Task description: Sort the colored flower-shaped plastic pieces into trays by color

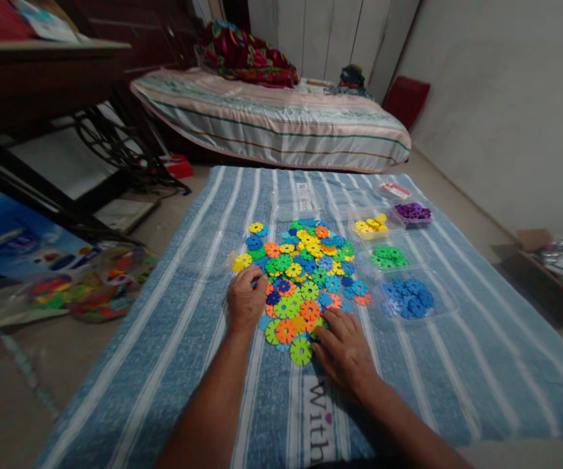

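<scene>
Toothed plastic discs in yellow, orange, green and blue lie in a loose pile (305, 260) on the striped cloth. At the pile's left edge is my left hand (246, 299), its fingers curled together; what they hold, if anything, is hidden. Just beyond its knuckles lies a yellow disc (242, 262). My right hand (347, 348) rests at the near right of the pile with its fingers apart, touching a lime green disc (317, 327) partly covered by them. Another lime disc (301, 351) lies flat beside its thumb.
Clear boxes on the right hold yellow discs (371, 225), purple pieces (412, 213), green discs (389, 256) and blue discs (408, 298). A clear container (207, 251) stands left of the pile. Beyond the table is a bed (281, 130); bags of colourful pieces (100, 286) lie at the left.
</scene>
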Available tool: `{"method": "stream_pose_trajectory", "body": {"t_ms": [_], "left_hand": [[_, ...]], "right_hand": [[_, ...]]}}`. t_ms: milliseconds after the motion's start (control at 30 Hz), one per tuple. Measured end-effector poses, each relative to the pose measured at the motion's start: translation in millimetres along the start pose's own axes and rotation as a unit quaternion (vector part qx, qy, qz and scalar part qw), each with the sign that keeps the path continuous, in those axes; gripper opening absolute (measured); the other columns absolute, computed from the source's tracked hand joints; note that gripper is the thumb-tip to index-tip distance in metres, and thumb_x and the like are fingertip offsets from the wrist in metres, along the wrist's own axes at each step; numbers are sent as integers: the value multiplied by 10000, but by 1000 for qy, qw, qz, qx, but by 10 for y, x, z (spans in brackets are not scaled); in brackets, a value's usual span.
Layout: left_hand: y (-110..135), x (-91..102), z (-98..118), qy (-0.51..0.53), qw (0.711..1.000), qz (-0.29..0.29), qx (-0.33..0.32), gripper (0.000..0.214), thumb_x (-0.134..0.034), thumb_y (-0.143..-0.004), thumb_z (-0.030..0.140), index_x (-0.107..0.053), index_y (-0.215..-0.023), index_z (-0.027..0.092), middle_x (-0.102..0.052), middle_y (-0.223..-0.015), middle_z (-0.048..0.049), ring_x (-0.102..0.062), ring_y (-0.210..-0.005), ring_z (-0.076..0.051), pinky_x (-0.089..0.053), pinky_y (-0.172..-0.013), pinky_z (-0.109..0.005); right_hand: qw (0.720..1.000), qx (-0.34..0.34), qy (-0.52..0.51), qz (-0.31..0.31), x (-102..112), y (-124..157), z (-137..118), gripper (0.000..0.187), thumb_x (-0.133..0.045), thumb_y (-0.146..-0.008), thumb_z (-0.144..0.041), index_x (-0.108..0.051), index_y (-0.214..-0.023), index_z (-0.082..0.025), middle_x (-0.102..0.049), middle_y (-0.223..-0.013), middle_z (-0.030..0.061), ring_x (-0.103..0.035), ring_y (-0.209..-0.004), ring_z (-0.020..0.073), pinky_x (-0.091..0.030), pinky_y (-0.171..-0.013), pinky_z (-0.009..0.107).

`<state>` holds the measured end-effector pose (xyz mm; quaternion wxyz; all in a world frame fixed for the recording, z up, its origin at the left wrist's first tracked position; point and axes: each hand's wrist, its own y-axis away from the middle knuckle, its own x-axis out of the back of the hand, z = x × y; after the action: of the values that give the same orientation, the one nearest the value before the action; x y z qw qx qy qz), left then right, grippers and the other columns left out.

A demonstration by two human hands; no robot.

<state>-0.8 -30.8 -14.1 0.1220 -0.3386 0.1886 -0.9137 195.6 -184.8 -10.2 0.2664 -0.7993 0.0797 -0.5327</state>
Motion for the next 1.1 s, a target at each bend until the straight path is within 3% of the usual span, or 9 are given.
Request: {"method": "stream_pose_trajectory", "body": {"t_ms": [333, 667, 1100], "left_hand": [[3, 26, 16, 3, 1000, -2, -3, 123, -542, -776, 274, -653, -760, 224, -733, -975, -48, -660, -997, -208, -494, -970, -352], [-4, 30, 8, 6, 1000, 8, -3, 119, -546, -765, 262, -660, -746, 232, -740, -944, -31, -666, -987, -207, -505, -953, -348], [-6, 22, -30, 1, 1000, 6, -11, 149, -533, -786, 296, -658, -743, 227, -740, -964, -52, -668, -994, -218, -498, -965, -353]], "right_hand": [[999, 26, -32, 32, -26, -161, 26, 99, -553, -889, -193, -636, -940, -205, -646, -1043, 91, -562, -1075, 253, -465, -924, 435], [998, 43, -41, 22, -86, -375, 90, 77, -553, -873, -178, -623, -877, -210, -640, -916, 67, -576, -973, 227, -461, -895, 388], [997, 47, -52, 16, -175, -319, 70, 89, -534, -888, -178, -611, -862, -215, -631, -925, 63, -571, -953, 221, -470, -847, 375]]}}
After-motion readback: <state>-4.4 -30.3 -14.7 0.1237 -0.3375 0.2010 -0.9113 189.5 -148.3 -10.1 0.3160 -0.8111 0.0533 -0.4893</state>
